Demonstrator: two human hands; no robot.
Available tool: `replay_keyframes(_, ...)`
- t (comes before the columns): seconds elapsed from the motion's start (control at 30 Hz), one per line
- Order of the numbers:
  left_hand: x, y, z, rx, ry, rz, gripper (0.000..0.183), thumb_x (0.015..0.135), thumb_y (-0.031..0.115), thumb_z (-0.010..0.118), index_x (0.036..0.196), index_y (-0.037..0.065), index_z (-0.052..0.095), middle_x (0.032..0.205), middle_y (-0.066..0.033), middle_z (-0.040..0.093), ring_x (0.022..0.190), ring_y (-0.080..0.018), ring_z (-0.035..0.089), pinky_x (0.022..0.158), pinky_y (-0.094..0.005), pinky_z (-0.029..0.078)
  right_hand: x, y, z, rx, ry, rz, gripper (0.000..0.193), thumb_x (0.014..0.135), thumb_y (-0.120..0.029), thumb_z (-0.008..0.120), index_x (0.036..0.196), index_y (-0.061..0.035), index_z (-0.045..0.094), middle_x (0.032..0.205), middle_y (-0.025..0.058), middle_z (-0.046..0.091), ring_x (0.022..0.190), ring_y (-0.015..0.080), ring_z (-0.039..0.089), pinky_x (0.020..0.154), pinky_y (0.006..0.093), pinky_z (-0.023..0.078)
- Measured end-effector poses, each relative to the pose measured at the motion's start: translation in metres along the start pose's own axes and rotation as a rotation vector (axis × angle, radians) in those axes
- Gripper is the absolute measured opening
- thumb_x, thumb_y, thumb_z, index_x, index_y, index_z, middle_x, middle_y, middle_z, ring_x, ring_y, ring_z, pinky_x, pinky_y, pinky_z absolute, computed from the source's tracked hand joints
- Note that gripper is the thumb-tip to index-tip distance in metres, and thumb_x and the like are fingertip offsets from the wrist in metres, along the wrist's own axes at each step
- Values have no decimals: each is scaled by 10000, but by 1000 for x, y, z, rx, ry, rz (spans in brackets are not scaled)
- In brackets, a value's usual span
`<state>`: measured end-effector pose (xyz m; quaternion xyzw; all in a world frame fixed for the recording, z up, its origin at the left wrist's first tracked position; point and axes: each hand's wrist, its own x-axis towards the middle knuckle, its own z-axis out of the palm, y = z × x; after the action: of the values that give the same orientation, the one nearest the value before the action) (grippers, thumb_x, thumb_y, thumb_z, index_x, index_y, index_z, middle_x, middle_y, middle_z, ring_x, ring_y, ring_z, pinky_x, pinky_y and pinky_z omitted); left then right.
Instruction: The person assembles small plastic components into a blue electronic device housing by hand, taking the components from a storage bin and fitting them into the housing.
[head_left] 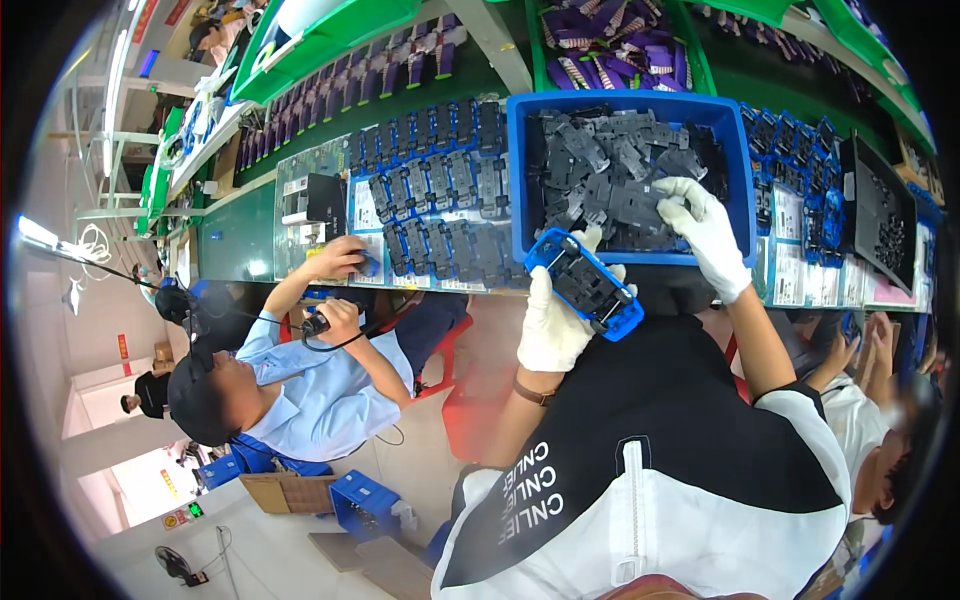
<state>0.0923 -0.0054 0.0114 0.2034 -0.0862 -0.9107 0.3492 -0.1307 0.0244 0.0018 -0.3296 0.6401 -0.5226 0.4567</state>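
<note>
Your left hand (553, 325) grips a blue frame (585, 282) with a grey part in it, just below the blue bin (530, 180) on the bench (240, 240). Your right hand (705, 230) is in the bin, fingers closed on a grey part (640, 205). It looks like picking; next, lift it over gently

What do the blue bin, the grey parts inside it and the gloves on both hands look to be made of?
Blue bin: likely rigid moulded plastic, with smooth, slightly glossy walls. Grey parts: probably matte moulded plastic, uniform dark grey with crisp ribs. The left hand, holding a blue-and-black assembly, and the right hand, reaching into the bin, wear white gloves that look like knit fabric: soft and dull.
</note>
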Motion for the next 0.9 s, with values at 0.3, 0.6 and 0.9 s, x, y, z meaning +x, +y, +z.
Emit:
replay_keyframes(0.3, -5, 9, 12, 21, -73, -110, 680, 854, 547, 599, 1347, 113, 425, 1152, -102, 588, 1102, -342, 560, 998, -602, 408, -31, -21, 6, -8, -33, -151, 370, 886, -174, 641, 1207, -9, 560, 947, -2, 567, 799, 61, 493, 726, 209, 414)
replay_keyframes(0.6, -1, -6, 7, -92, 115, -47, 641, 836, 538, 625, 1290, 107, 490, 1142, -106, 605, 1103, -335, 573, 971, -598, 439, -48, 40, 31, 453, -14, 90, 367, 857, -198, 661, 1122, 5, 508, 1013, 121, 594, 855, 183, 627, 722, 299, 531)
replay_keyframes(0.9, -3, -12, 7, -29, -32, -176, 609, 863, 504, 608, 1326, 138, 459, 1418, -64, 421, 1168, -318, 535, 1026, -583, 411, -27, 23, 6, 100, 217, -61, 229, 931, -117, 529, 1139, -32, 573, 993, 32, 630, 849, 117, 603, 780, 282, 497)
